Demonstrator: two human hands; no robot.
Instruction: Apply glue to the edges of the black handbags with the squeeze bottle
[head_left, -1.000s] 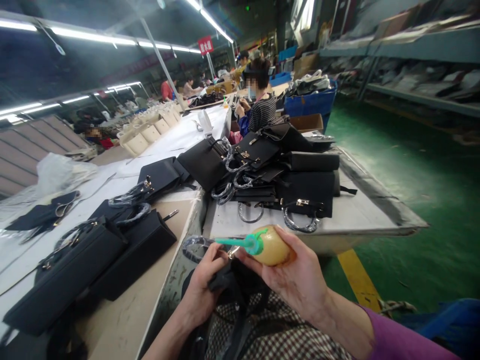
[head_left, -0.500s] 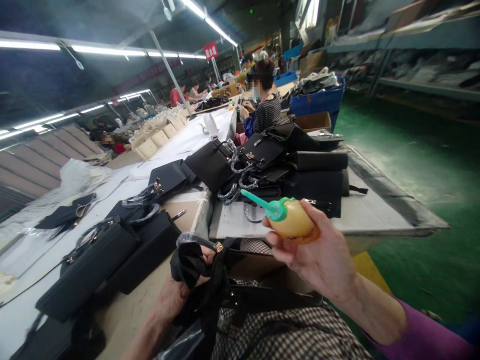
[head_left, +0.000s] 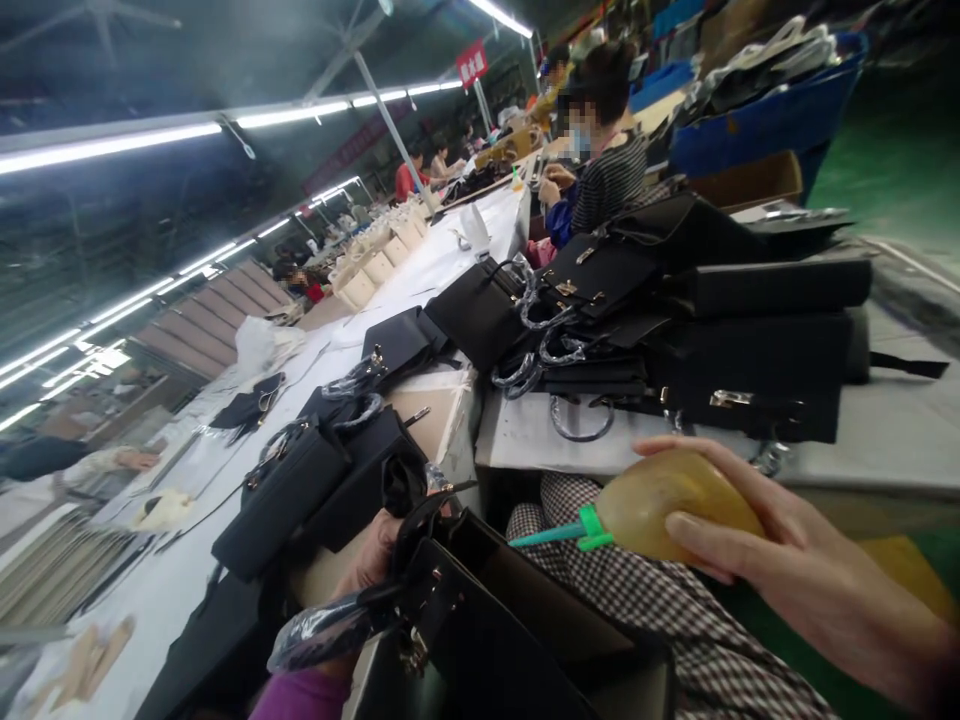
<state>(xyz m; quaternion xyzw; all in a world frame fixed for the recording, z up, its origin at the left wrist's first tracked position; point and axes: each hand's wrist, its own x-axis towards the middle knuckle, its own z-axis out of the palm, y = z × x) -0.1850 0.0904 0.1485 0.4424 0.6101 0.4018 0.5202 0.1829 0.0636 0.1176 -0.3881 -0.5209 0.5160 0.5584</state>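
Observation:
My right hand (head_left: 795,565) is wrapped round a yellow squeeze bottle (head_left: 667,503) with a green nozzle (head_left: 551,533) that points left toward a black handbag (head_left: 495,625) on my lap. The bag is open at the top, with a gold clasp on its front. My left hand (head_left: 369,560) grips the bag's left edge by its plastic-wrapped handle (head_left: 330,628); most of its fingers are hidden behind the bag. My checked trousers (head_left: 637,590) show under the bottle.
Black handbags (head_left: 322,480) lie on the long work table (head_left: 180,570) at left. More bags are stacked (head_left: 720,330) on the grey table (head_left: 885,430) ahead. A seated person in a striped top (head_left: 607,175) works further along, with others behind. Green floor at right.
The view has swung left and down. My right hand lowered the bottle, its nozzle now level and nearer the bag's opening. The bag has turned upright and open on my lap.

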